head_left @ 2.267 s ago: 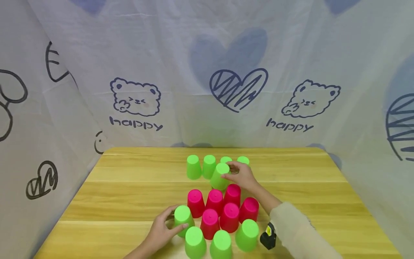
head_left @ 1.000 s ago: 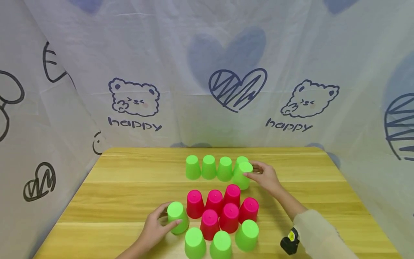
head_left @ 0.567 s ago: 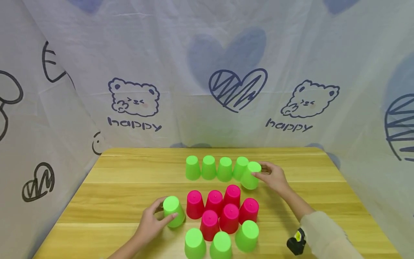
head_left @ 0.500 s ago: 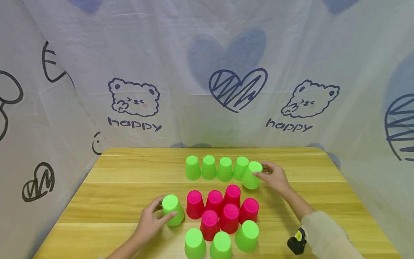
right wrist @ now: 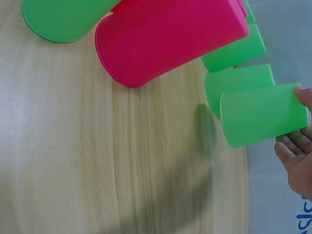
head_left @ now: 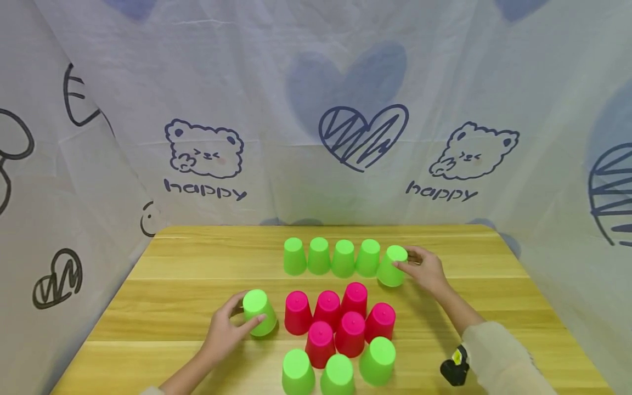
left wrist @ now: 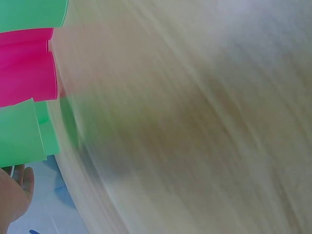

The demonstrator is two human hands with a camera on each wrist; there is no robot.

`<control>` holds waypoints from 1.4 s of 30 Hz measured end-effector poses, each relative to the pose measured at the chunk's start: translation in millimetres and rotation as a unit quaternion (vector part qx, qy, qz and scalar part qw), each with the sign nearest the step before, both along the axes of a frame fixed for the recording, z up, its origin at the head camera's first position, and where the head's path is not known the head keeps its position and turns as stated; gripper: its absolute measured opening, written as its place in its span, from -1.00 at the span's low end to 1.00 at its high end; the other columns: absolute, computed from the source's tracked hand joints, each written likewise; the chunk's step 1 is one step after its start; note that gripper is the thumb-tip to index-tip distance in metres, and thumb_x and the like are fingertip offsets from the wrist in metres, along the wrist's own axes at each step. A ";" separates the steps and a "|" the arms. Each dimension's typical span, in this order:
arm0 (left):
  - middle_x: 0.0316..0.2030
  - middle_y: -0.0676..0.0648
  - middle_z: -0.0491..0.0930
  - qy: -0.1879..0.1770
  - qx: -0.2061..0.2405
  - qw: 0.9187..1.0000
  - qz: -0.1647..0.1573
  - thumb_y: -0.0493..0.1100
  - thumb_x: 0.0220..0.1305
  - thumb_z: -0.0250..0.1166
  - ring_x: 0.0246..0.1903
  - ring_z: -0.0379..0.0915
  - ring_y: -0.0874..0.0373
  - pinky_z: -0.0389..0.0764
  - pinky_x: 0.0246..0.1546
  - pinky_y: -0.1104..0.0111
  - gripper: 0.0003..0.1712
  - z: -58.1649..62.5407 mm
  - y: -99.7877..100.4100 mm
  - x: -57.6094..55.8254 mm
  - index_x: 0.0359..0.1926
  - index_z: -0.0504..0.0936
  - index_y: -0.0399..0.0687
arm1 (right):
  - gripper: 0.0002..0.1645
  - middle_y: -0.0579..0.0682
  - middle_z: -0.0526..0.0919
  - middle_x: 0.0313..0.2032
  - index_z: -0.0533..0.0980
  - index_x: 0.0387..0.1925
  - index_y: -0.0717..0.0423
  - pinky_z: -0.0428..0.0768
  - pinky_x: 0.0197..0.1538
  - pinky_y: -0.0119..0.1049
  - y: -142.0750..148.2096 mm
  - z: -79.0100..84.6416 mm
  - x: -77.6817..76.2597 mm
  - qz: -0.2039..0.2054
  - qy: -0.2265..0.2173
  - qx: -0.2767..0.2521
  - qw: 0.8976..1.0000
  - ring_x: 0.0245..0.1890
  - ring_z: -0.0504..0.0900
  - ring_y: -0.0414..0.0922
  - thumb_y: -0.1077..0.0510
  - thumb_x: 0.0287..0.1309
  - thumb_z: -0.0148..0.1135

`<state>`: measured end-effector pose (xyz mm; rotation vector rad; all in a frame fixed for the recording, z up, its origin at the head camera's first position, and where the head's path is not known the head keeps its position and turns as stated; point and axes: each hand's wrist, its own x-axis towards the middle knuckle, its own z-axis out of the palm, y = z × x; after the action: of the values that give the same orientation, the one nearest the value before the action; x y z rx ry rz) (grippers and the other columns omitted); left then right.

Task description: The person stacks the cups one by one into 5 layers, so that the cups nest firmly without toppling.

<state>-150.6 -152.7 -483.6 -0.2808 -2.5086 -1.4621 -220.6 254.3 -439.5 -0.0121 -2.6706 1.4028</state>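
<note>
Thumb and fingers of my left hand [head_left: 224, 328] grip an upside-down green cup [head_left: 258, 314], left of the pink cups [head_left: 321, 343]. In the left wrist view that cup [left wrist: 19, 136] shows at the left edge, above part of the hand [left wrist: 14, 195]. My right hand [head_left: 427, 271] holds another upturned green cup [head_left: 391, 267] by its upper part, at the right end of a row of green cups [head_left: 343, 258]. The right wrist view shows this held cup [right wrist: 263, 117] overlapping its neighbour, its shadow on the table apart from its rim.
Several pink cups stand upside down in a close cluster at mid-table. In front of them are 3 green cups [head_left: 338, 373]. The wooden table [head_left: 187, 263] meets a printed cloth [head_left: 276, 109] at the back. A black device [head_left: 455, 366] sits at the right sleeve.
My right hand has carried its green cup rightward along the back row to the row's end. My left hand has drawn its green cup away from the front cups, leftward and farther back.
</note>
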 end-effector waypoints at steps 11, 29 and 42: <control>-0.11 -0.10 0.64 0.018 -0.006 1.000 0.004 -0.21 -0.05 0.44 -0.19 0.51 0.27 0.60 -0.05 0.20 -0.46 6.0 -3.4 -3.9 0.01 0.52 -0.21 | -0.43 0.41 0.52 0.02 0.39 0.08 0.45 0.51 0.14 -0.04 1.9 -9.3 -8.1 -0.003 0.017 0.019 1.000 0.06 0.51 0.23 0.23 0.06 0.28; -0.11 -0.11 0.64 0.044 -0.007 0.999 -0.009 -0.22 -0.06 0.45 -0.18 0.53 0.20 0.60 -0.07 0.17 -0.45 12.5 -2.6 -10.8 0.01 0.52 -0.22 | -0.44 0.41 0.50 0.04 0.39 0.10 0.45 0.50 0.16 -0.03 -0.7 -25.4 -23.8 -0.031 0.025 0.008 0.999 0.08 0.50 0.23 0.26 0.07 0.26; -0.09 -0.12 0.63 0.046 -0.011 0.999 -0.014 -0.26 -0.08 0.45 -0.16 0.54 0.19 0.61 -0.07 0.25 -0.43 14.8 5.8 -16.7 0.02 0.51 -0.24 | -0.41 0.40 0.45 0.10 0.34 0.15 0.42 0.46 0.20 -0.04 -1.0 -25.2 -27.7 -0.048 -0.011 -0.003 0.999 0.13 0.45 0.23 0.19 0.15 0.22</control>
<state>-167.3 -146.9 -468.8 -0.3812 -2.4573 -1.4001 -248.3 253.3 -464.7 -0.1568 -2.6455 1.3890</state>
